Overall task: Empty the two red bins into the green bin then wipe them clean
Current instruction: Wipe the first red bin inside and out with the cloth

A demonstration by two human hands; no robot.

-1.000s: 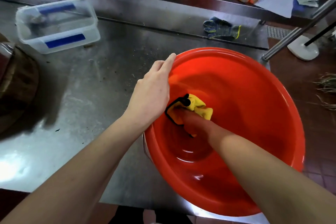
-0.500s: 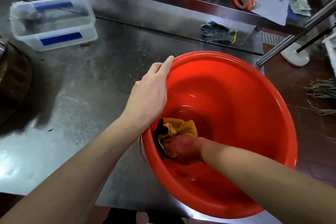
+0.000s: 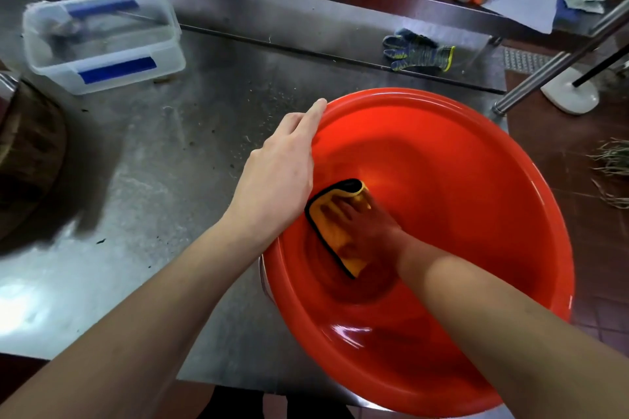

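Two bare hands work one round red plastic bin [image 3: 476,214]. Right hand [image 3: 364,228] presses flat-fingered on a yellow black-edged cloth [image 3: 340,235] low on the bin's inner wall. Left hand [image 3: 277,180] lies with straight fingers on the bin's left rim. That bin overhangs the steel counter [image 3: 170,180] at its near right corner. A clear lidded plastic box [image 3: 102,41] with blue clips stands well apart, far left.
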